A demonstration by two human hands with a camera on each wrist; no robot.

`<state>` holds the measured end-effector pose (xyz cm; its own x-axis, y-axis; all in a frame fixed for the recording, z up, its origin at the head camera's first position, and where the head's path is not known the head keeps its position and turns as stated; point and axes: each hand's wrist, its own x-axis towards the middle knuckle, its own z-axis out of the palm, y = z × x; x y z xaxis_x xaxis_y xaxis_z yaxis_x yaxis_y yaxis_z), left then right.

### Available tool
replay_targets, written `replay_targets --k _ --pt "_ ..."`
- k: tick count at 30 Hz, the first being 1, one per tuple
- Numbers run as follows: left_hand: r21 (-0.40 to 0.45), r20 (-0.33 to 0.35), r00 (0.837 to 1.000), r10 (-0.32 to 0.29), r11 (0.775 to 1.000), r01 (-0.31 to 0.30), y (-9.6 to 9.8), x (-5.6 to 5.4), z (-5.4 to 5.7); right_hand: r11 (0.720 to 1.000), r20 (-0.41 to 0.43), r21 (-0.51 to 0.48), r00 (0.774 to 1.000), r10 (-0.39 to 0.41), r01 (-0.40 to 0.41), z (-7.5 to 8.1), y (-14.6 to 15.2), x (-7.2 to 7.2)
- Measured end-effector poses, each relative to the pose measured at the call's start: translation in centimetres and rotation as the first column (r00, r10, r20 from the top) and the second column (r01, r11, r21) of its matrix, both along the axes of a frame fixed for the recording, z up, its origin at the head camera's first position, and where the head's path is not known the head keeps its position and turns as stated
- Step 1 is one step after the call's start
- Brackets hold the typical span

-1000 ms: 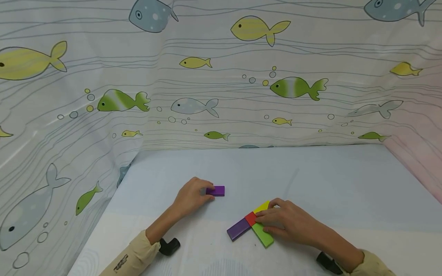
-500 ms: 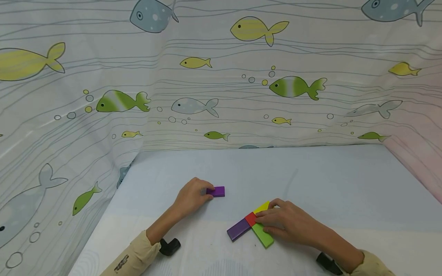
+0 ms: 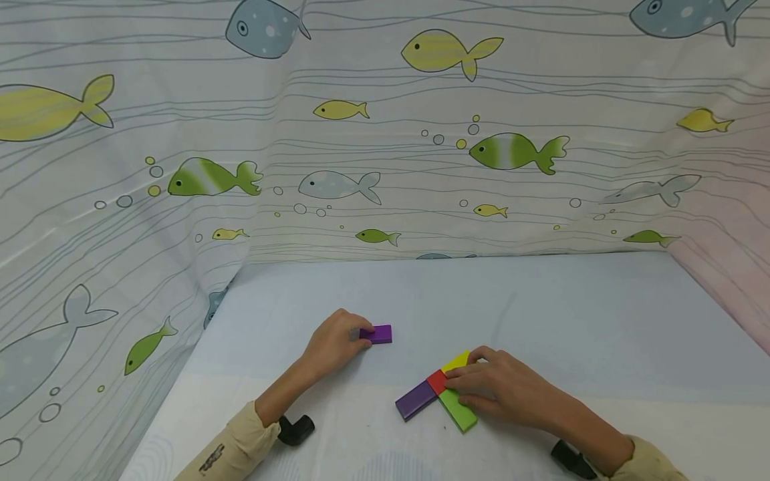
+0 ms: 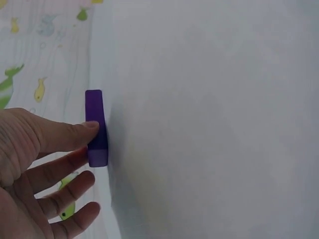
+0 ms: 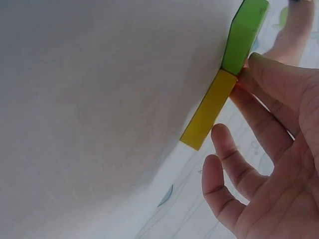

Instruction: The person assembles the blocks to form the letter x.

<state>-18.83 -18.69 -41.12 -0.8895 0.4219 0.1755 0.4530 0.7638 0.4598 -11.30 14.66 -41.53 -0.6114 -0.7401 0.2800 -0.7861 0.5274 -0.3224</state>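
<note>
My left hand [image 3: 338, 341] pinches a small purple block [image 3: 380, 334] between thumb and fingers, at the left of the table. In the left wrist view the thumb lies along that block's side and the lower fingers spread loosely. Farther right, a red square block [image 3: 436, 381] touches a dark purple block [image 3: 416, 400], a yellow block [image 3: 455, 361] and a lime green block [image 3: 458, 410]. My right hand [image 3: 505, 387] holds this group, fingertips at red and yellow, thumb against green; it partly covers the blocks. The right wrist view shows the yellow block [image 5: 208, 110] end to end with the green one [image 5: 245, 37].
Both hands work over a pale cloth-covered table [image 3: 577, 321]. A fish-printed curtain [image 3: 385, 147] rises behind it and along the left. Black wrist cameras [image 3: 296, 430] sit at the cuffs of beige sleeves.
Both hands keep their places and holds. The purple block in the left hand tilts very slightly; the curtain at the far left shifts a little in view.
</note>
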Motion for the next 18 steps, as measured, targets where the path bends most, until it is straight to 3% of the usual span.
replay_targets --k 18 --pt "-0.016 -0.052 0.997 -0.055 0.998 0.054 0.15 -0.02 -0.06 1.0 0.024 0.021 1.0 -0.003 0.003 0.18 -0.09 -0.09"
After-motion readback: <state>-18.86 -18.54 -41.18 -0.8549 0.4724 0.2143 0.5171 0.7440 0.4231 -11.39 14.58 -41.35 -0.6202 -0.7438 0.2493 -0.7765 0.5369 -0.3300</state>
